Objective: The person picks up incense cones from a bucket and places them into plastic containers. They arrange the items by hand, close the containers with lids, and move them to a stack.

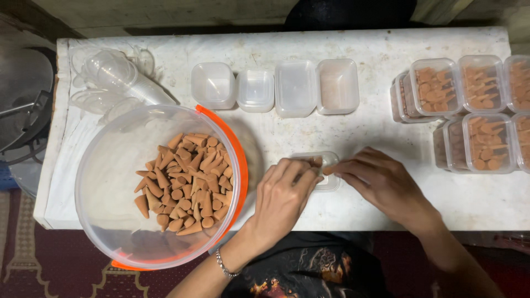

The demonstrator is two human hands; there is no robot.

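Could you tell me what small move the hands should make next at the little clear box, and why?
Probably reach the left hand to the bowl for more cones: the small clear box under both hands looks only partly filled.

bowl blocks left, stacked boxes right

small clear plastic box sits upright near the worktop's front edge, about mid-width, a few brown cones inside it.
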